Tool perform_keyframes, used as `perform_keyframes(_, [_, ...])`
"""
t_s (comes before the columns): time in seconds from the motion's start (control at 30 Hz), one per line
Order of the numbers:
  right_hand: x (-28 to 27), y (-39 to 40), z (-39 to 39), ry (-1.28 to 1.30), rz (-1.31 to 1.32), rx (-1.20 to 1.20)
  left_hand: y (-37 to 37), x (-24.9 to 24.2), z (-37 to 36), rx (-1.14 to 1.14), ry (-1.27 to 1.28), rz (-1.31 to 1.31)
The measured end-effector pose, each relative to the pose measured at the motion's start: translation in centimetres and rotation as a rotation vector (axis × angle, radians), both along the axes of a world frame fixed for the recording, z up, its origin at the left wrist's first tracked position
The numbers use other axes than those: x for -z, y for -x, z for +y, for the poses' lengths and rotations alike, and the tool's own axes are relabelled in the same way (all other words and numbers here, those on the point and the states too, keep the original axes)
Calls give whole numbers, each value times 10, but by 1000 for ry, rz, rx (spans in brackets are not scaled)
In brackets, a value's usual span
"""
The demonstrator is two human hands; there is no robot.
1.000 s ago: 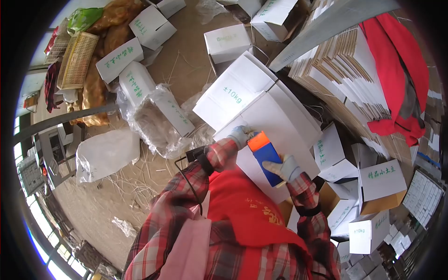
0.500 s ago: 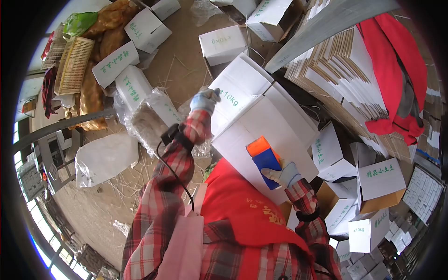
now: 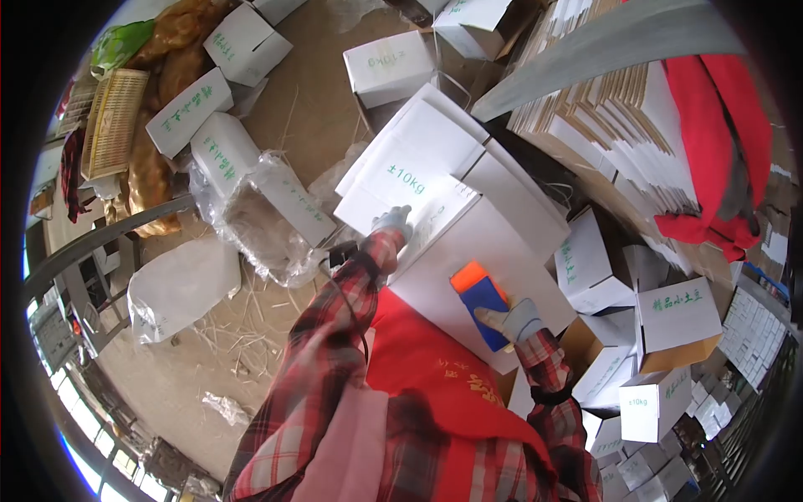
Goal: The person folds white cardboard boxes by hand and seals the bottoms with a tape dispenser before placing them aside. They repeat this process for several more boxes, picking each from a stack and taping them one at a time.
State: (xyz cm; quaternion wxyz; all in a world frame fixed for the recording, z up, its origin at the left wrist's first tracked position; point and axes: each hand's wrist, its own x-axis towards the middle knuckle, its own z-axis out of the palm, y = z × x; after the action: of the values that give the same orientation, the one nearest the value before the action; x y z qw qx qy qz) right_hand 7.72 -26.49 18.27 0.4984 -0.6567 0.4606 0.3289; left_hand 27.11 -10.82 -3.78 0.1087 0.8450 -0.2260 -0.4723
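My left hand (image 3: 391, 224), in a pale glove, rests by the near edge of a white cardboard panel marked ±10kg (image 3: 418, 159), its fingers stretched out over the surface. A white carton (image 3: 452, 276) lies right in front of my red apron, with a narrow printed side turned up beside that hand. My gloved right hand (image 3: 520, 321) is wrapped round the lower end of a blue and orange block-shaped tool (image 3: 483, 303), held against the carton's broad white face. More white cardboard layers (image 3: 523, 205) lie under and beyond the carton.
Flat cartons (image 3: 602, 125) stand stacked on the right, with a red cloth (image 3: 711, 151) over them. A grey metal bar (image 3: 602, 58) crosses above. Printed boxes (image 3: 679, 311) crowd the lower right. Plastic film (image 3: 268, 234), boxes and a yellow crate (image 3: 115, 121) lie left.
My left hand has come down and right, from a curled shape to stretched fingers. The carton's narrow printed side now shows beside it. My right hand still holds the tool, slightly lower.
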Motion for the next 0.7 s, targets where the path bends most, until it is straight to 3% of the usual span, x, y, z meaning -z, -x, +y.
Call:
perform_keyframes(0.1, [-1,-13,-5,11,21,-40,6,-35,-5,-400,342,-92])
perform_keyframes(0.13, [8,-8,-7,13,67,-73,13,-70,-13,-350,452,-217])
perform_keyframes(0.2, [9,-5,-10,-12,134,-106,41,-93,-33,-72,538,-301])
perform_keyframes(0.27, [-5,-9,-13,-52,164,-106,51,-108,-43,-106,489,-320])
perform_keyframes(0.3, [-1,3,-14,59,-22,-201,52,-110,-49,-131,472,-334])
perform_keyframes(0.4, [-1,50,-25,16,29,-139,62,-95,-49,-95,487,-380])
perform_keyframes(0.43, [-35,59,-41,-4,53,-227,63,-86,-47,-84,506,-413])
perform_keyframes(0.5, [-45,125,-61,39,264,-215,63,-79,-46,-75,537,-438])
perform_keyframes(0.57, [-34,234,-68,129,93,-84,63,-72,-47,-73,589,-451])
perform_keyframes(0.6, [-44,264,-74,65,245,-33,63,-74,-49,-64,607,-468])
perform_keyframes(0.7, [-25,365,-80,66,372,68,62,-77,-46,-39,595,-453])
